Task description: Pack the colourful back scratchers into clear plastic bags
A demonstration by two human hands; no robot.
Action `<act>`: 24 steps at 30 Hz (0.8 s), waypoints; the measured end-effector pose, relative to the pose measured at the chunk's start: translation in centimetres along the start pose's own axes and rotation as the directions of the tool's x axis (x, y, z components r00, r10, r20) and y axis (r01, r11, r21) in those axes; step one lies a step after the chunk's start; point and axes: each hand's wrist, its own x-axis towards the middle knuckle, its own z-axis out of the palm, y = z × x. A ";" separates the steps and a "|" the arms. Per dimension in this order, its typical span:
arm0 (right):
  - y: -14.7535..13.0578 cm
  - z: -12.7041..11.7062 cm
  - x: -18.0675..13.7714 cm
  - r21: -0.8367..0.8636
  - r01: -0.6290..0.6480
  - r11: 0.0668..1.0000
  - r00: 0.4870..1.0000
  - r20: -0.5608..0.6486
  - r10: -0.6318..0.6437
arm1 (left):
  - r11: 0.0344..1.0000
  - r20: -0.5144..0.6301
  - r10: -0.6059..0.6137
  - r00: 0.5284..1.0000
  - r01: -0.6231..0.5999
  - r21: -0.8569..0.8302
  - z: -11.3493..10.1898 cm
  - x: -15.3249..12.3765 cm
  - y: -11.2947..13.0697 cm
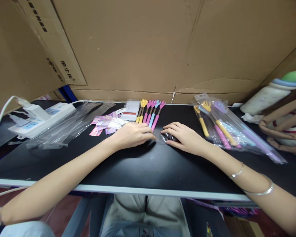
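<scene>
Packet between my left hand and right hand, grips I can't confirm, seems mid-handling; next probably calls for steadying its clear film.

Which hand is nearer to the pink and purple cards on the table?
Left. The left hand is just right of the pink and purple cards; the right hand is farther right, beyond the left hand.

Two silver bracelets, pale sleeve, beige trousers
</scene>
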 end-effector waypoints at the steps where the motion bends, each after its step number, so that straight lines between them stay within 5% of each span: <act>1: 0.0 0.0 0.0 0.001 -0.003 1.000 1.000 -0.002 0.003 | 1.000 0.002 -0.009 1.000 0.009 -0.010 0.2 0.0 0.0; 24: 0.1 -0.3 0.0 -0.028 -0.092 0.995 0.996 0.005 0.093 | 0.996 0.014 -0.012 1.000 0.013 -0.090 0.3 -0.1 0.2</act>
